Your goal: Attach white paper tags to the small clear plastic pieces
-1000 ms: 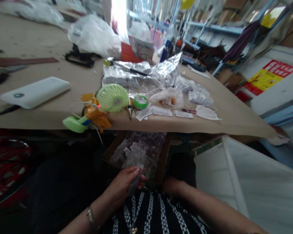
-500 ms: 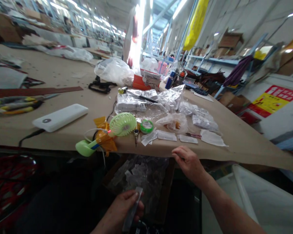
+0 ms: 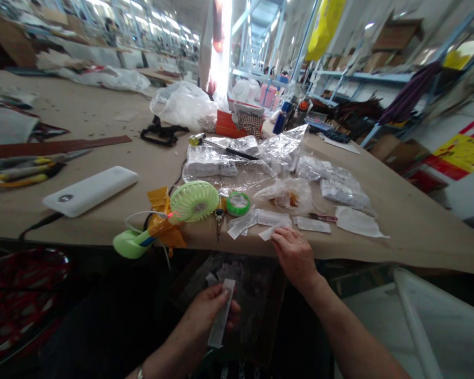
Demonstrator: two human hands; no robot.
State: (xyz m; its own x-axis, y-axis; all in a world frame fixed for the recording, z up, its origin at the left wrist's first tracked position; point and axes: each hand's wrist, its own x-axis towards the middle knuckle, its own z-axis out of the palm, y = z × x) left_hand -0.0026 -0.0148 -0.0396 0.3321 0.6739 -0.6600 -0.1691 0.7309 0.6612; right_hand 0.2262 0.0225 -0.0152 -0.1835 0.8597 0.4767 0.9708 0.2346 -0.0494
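Note:
My left hand (image 3: 213,308) grips a narrow translucent strip (image 3: 223,316) between thumb and fingers, below the table edge. At the table's front edge, my right hand (image 3: 294,255) has its fingertips together on a small clear piece (image 3: 269,231). Beside that piece lie a printed clear sheet (image 3: 274,218) and some loose strips (image 3: 240,225). Another translucent strip (image 3: 313,225) is to the right, near a thin dark red tool (image 3: 323,217). A green tape roll (image 3: 237,203) and a pointed tool (image 3: 219,218) are left of the sheets.
A green fan (image 3: 194,201) with orange tape and a white power bank (image 3: 90,192) stand left on the brown table (image 3: 102,229). Clear bags (image 3: 229,163) lie behind. Below the edge is a box of scraps (image 3: 237,268); a white bin (image 3: 414,321) is lower right.
My right hand has moved slightly left, and a small clear piece now shows at its fingertips. My left hand has risen a little with its strip. The view has shifted slightly.

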